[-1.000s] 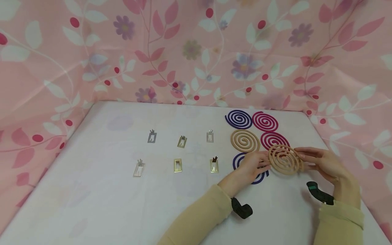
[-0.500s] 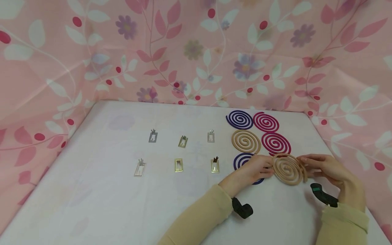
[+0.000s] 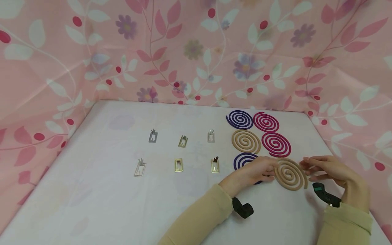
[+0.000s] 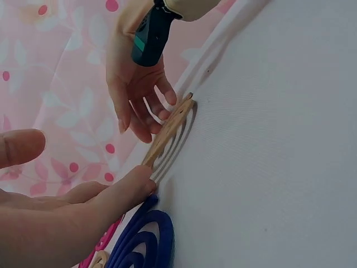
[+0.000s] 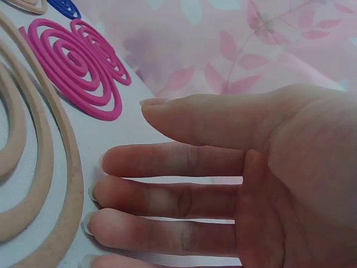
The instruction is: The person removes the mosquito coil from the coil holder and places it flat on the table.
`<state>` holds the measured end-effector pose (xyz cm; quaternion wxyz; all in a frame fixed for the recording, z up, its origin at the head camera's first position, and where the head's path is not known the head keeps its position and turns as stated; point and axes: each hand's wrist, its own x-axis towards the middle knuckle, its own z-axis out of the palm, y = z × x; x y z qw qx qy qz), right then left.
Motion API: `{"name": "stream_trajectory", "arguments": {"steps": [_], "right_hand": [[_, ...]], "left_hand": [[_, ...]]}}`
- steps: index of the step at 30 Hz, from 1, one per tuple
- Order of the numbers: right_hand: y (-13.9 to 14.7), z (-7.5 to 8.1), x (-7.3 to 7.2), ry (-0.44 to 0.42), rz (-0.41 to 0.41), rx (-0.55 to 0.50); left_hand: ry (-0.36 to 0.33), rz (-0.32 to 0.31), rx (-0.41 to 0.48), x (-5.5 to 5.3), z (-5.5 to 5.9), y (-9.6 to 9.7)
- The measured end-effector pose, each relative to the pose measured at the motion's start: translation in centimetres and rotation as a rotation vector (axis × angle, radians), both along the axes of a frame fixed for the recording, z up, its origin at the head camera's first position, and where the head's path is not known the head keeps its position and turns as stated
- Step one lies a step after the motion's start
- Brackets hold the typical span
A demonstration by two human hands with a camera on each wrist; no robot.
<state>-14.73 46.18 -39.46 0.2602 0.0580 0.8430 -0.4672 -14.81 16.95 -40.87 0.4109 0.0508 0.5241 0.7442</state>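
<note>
A tan mosquito coil (image 3: 290, 174) lies at the right front of the table; a shadow beneath it in the left wrist view suggests a slight lift. My left hand (image 3: 252, 170) touches its left edge with extended fingers, while the thumb (image 4: 22, 148) stays apart. Across from it, my right hand (image 3: 332, 170) is beside the right edge, its fingers (image 5: 167, 200) straight and holding nothing. Under my left hand, a blue coil (image 4: 162, 240) is partly hidden. Behind are two pink coils (image 3: 276, 144), another tan coil (image 3: 245, 141) and a blue coil (image 3: 239, 119).
Left of the coils, several small metal coil stands, such as a gold one (image 3: 178, 165) and a silver one (image 3: 153, 136), lie in two rows on the white tabletop (image 3: 107, 204). Pink floral cloth (image 3: 190, 61) surrounds the table's back and sides.
The front tan coil has come down toward the table and nearer the front. My right hand has let go of it and drawn slightly right; my left hand has followed the coil.
</note>
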Motion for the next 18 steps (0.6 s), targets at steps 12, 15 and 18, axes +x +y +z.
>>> {"name": "stream_trajectory", "arguments": {"steps": [12, 15, 18], "right_hand": [[0.1, 0.3, 0.1, -0.004, 0.004, -0.003], [0.1, 0.4, 0.1, -0.002, 0.017, -0.015], [0.1, 0.4, 0.0, 0.001, 0.029, -0.03]], "left_hand": [[0.091, -0.054, -0.051, 0.3, 1.1, -0.5], [0.108, -0.066, -0.067, 0.3, 1.1, -0.5], [0.097, -0.057, -0.053, 0.3, 0.9, -0.3]]}}
